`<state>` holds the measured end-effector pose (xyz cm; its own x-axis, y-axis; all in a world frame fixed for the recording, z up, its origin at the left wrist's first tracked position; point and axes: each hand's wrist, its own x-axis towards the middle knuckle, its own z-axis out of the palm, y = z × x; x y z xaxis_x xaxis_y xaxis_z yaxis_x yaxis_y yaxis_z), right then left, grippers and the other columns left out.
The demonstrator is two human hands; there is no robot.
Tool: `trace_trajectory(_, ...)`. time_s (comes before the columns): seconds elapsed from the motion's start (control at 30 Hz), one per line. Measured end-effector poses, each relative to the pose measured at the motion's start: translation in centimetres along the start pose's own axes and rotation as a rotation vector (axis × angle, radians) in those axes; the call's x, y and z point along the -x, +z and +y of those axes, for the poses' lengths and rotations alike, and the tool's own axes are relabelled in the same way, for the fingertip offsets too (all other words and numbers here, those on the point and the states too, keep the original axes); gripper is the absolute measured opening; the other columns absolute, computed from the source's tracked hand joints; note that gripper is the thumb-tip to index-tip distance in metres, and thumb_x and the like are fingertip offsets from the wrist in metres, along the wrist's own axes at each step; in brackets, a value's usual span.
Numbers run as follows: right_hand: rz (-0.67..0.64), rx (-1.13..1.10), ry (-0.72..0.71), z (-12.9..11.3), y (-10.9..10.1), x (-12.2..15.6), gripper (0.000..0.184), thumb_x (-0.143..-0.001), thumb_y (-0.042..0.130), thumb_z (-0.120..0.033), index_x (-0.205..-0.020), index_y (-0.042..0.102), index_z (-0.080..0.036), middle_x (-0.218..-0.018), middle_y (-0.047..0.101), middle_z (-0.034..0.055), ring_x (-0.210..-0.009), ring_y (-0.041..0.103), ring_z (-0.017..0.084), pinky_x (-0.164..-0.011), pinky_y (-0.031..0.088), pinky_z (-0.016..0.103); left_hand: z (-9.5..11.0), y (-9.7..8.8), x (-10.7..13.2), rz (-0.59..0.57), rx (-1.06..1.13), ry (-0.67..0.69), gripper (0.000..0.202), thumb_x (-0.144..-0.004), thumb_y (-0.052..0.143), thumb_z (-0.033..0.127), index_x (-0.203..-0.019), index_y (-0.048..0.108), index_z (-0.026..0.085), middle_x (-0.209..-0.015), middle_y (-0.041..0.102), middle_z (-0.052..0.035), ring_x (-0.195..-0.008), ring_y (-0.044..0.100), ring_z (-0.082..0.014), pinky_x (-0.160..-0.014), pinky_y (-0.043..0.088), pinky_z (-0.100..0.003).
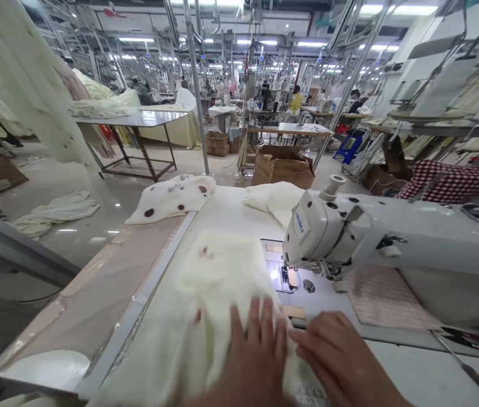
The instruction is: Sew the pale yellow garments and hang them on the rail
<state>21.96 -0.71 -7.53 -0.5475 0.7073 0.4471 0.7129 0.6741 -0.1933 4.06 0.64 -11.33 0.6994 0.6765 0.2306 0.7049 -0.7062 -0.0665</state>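
Observation:
A cream cloth with a few dark reddish spots lies over the table, left of the sewing machine's needle area. My left hand rests flat on it, fingers spread and slightly blurred. At the cloth's right edge, my right hand has its fingers drawn together, pinching the fabric. The white sewing machine stands just beyond my right hand, with its lamp lighting the presser foot. The cloth lies apart from the foot.
A spotted cloth piece and a plain cream piece lie at the table's back. Scissors and a thin tool with a dark handle lie at right. Beyond stand a cardboard box and a metal-legged table.

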Motion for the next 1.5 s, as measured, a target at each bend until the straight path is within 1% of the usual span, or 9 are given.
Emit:
trace_trajectory(0.17,-0.141,-0.025,0.012,-3.3,0.4,2.9,0.014,-0.088,0.044,-0.015,-0.091,0.058,-0.018,-0.068,0.054,0.0037,-0.064,0.05,0.017,-0.058,0.039,0.03,-0.8,-1.8,-1.6,-0.066,0.167,0.083,0.008,-0.081,0.059,0.023,-0.076,0.062,0.017,-0.075,0.065,-0.0064,-0.064,0.059,-0.0191,-0.055,0.046,-0.03)
trace_trajectory(0.33,-0.218,-0.115,0.048,-4.1,-0.9,4.1,0.017,-0.087,0.046,-0.015,-0.095,0.059,-0.022,-0.076,0.058,0.003,-0.071,0.054,0.016,-0.064,0.046,0.029,-5.8,-2.7,-6.8,0.056,0.129,0.059,0.007,-0.086,0.05,0.016,-0.088,0.057,0.015,-0.105,0.059,-0.0114,-0.101,0.053,-0.0249,-0.081,0.044,-0.041)
trace_trajectory(0.53,0.087,-0.193,0.215,-3.4,-3.8,1.0,0.052,-0.084,0.045,-0.016,-0.135,0.035,-0.023,-0.143,0.033,0.0085,-0.131,0.03,0.023,-0.104,0.034,0.041,-1.1,-9.6,-2.4,0.611,0.322,0.477,0.023,-0.088,0.037,0.011,-0.068,0.049,0.017,-0.062,0.049,0.0014,-0.057,0.044,-0.0125,-0.052,0.034,-0.027)
trace_trajectory(0.7,0.125,-0.372,0.321,-3.1,-8.1,-1.2,0.007,-0.079,0.055,-0.021,-0.08,0.061,-0.024,-0.086,0.069,0.0006,-0.087,0.064,0.019,-0.072,0.052,0.029,-2.7,-16.5,1.4,0.475,0.263,0.265,0.013,-0.088,0.046,0.015,-0.095,0.057,0.018,-0.072,0.058,0.0025,-0.057,0.048,-0.0114,-0.049,0.034,-0.025)
trace_trajectory(0.83,0.327,-0.225,0.356,-5.0,-10.0,-3.1,0.006,-0.083,0.057,-0.025,-0.084,0.063,-0.026,-0.073,0.066,-0.0039,-0.063,0.061,0.012,-0.057,0.047,0.02,-3.4,-17.7,1.9,0.482,0.107,0.131,0.017,-0.088,0.04,0.011,-0.082,0.054,0.019,-0.092,0.062,-0.0012,-0.058,0.052,-0.0109,-0.049,0.036,-0.022)
trace_trajectory(1.03,0.25,-0.413,0.289,-9.6,-5.5,-2.8,0.067,-0.081,0.06,-0.04,-0.138,0.026,-0.029,-0.111,0.058,0.0067,-0.097,0.058,0.022,-0.078,0.051,0.031,-2.6,-20.7,0.9,0.525,-0.032,0.16,0.018,-0.087,0.033,0.016,-0.077,0.048,0.021,-0.062,0.051,0.0012,-0.046,0.044,-0.0123,-0.041,0.027,-0.023)
trace_trajectory(1.13,0.1,-0.43,0.424,-10.1,-3.4,0.1,0.066,-0.085,0.055,-0.035,-0.141,0.019,-0.028,-0.093,0.063,0.0047,-0.077,0.063,0.019,-0.067,0.054,0.029,-4.5,-22.6,0.7,0.596,-0.181,0.12,0.025,-0.088,0.026,0.016,-0.078,0.047,0.022,-0.063,0.048,0.0015,-0.049,0.047,-0.0129,-0.043,0.027,-0.023)
trace_trajectory(1.37,0.546,-0.184,0.172,-9.3,-5.4,-2.1,0.061,-0.083,0.06,-0.027,-0.134,0.028,-0.031,-0.122,0.05,0.0092,-0.11,0.05,0.026,-0.092,0.044,0.042,-4.5,-22.2,-1.0,0.503,0.032,0.217,0.018,-0.089,0.033,0.019,-0.08,0.049,0.021,-0.068,0.049,0.0021,-0.051,0.045,-0.0111,-0.043,0.029,-0.023)
trace_trajectory(1.5,0.277,-0.192,0.17,-8.7,-2.7,-2.9,0.013,-0.087,0.05,-0.029,-0.098,0.055,-0.024,-0.095,0.062,0.0065,-0.089,0.058,0.024,-0.075,0.05,0.038,-4.9,-22.9,0.0,0.488,0.04,0.227,0.018,-0.087,0.033,0.017,-0.082,0.049,0.022,-0.067,0.049,0.0032,-0.05,0.043,-0.0099,-0.044,0.026,-0.022)
